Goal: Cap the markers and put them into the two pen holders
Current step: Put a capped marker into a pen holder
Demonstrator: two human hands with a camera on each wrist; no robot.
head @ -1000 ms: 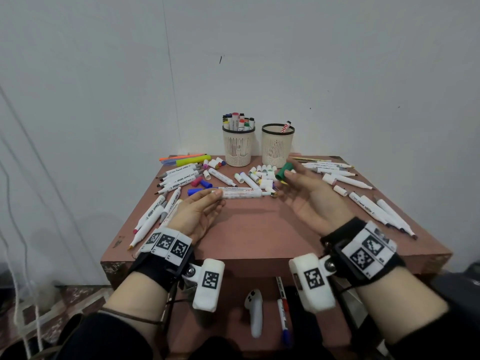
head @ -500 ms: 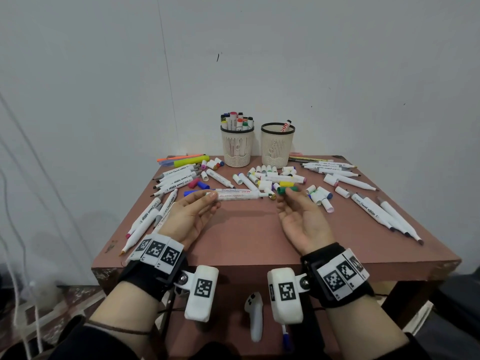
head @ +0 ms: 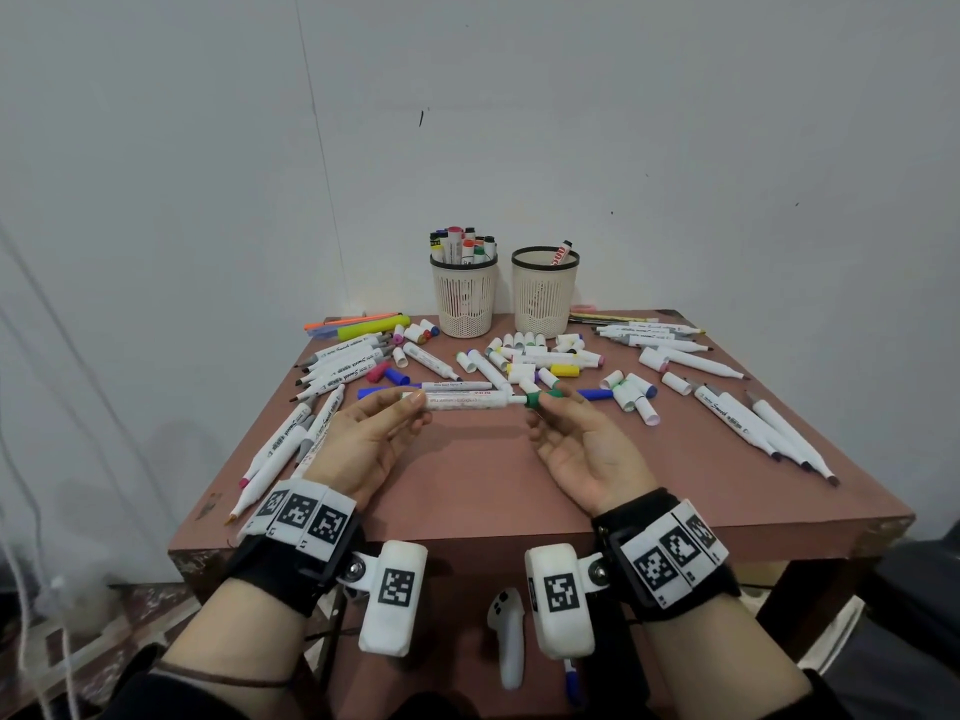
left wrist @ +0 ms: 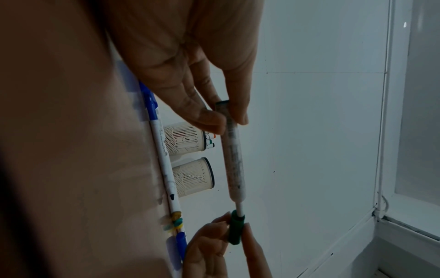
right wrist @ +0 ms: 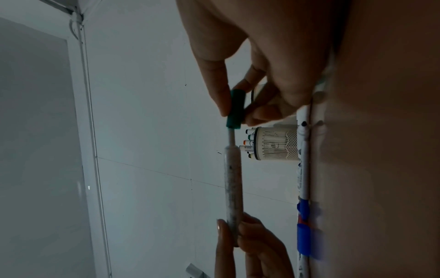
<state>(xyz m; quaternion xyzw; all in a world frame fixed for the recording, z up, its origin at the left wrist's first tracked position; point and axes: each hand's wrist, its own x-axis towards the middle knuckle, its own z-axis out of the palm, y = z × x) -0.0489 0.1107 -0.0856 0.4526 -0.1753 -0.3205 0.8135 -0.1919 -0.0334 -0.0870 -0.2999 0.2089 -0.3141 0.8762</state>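
My left hand point(head: 395, 413) pinches the back end of a white whiteboard marker point(head: 467, 401) point(left wrist: 232, 156) point(right wrist: 232, 180), held level above the table. My right hand point(head: 550, 407) pinches a green cap point(head: 540, 399) point(left wrist: 236, 229) point(right wrist: 235, 111) whose mouth sits over the marker's thin white nib stem; a stretch of stem shows between cap and barrel. Two cream mesh pen holders stand at the back: the left holder point(head: 464, 298) holds several capped markers, the right holder point(head: 544, 296) holds one.
The brown table point(head: 493, 485) is strewn with uncapped white markers at left point(head: 332, 371) and right point(head: 748, 423), plus several loose caps point(head: 628, 392) in the middle. A white wall stands right behind the holders. A white controller point(head: 511, 636) lies below the table's front edge.
My right hand brought the green cap left to the marker's tip. My left hand lifted the marker slightly and kept hold. The camera tilted closer.
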